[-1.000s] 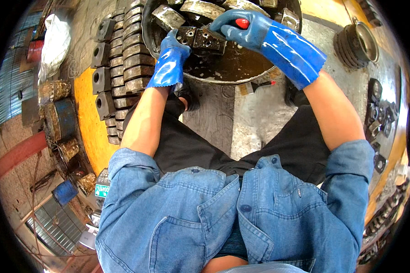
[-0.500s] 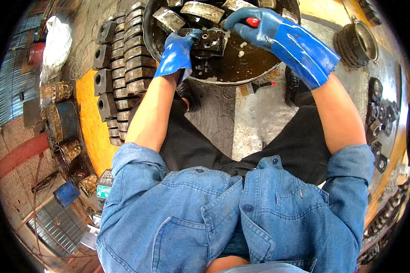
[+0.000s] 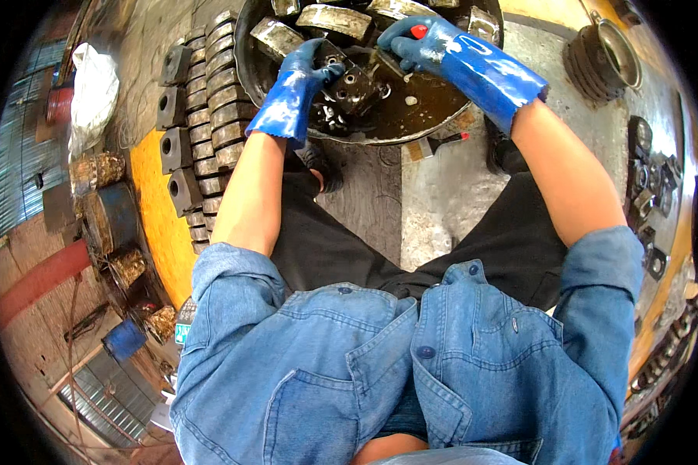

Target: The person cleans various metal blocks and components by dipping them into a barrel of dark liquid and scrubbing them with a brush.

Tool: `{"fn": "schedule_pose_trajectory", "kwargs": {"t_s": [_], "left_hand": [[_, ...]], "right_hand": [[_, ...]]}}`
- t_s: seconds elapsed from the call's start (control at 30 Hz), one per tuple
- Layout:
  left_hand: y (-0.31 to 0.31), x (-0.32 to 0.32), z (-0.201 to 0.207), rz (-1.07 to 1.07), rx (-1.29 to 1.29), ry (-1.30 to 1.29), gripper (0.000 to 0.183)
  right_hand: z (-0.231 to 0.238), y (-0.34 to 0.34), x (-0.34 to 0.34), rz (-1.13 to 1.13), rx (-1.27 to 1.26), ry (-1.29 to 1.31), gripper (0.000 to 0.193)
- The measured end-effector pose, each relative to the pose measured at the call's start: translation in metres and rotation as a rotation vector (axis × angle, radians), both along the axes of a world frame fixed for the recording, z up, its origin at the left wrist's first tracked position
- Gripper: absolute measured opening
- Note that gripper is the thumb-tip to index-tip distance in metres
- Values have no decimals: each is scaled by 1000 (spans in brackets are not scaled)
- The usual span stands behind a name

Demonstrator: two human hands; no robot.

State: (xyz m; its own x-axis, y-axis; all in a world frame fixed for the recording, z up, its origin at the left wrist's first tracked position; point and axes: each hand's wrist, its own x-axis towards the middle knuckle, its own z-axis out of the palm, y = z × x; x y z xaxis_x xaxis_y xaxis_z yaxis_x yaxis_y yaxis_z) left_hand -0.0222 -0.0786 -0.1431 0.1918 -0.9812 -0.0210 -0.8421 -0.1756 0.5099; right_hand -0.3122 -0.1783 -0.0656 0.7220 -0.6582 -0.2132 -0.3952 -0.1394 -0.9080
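1. The left hand has its fingers clamped on the metal block, inside the tub. Slippery gloves could let it slide away.
2. The right hand has its fingers wrapped round a red-ended tool, right of the block. Pushing too hard could make it skid.
3. A dropped block could splash brown liquid.
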Motion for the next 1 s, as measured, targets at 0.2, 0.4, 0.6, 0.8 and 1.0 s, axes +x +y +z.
{"fn": "schedule_pose_trajectory", "kwargs": {"t_s": [0.2, 0.4, 0.6, 0.8, 1.0], "left_hand": [[17, -42, 22, 186, -101, -148, 78], [40, -21, -23, 493, -105, 456, 83], [47, -66, 21, 376, 190, 232, 54], [57, -79, 68, 225, 391, 150, 49], [51, -91, 85, 328, 529, 338, 58]], "right_hand": [[-24, 6, 1, -223, 154, -28, 28], [11, 21, -14, -74, 679, -559, 26], [-53, -12, -1, -38, 178, -144, 32], [-5, 14, 4, -93, 208, -91, 31], [-16, 15, 2, -65, 240, -80, 28]]}}
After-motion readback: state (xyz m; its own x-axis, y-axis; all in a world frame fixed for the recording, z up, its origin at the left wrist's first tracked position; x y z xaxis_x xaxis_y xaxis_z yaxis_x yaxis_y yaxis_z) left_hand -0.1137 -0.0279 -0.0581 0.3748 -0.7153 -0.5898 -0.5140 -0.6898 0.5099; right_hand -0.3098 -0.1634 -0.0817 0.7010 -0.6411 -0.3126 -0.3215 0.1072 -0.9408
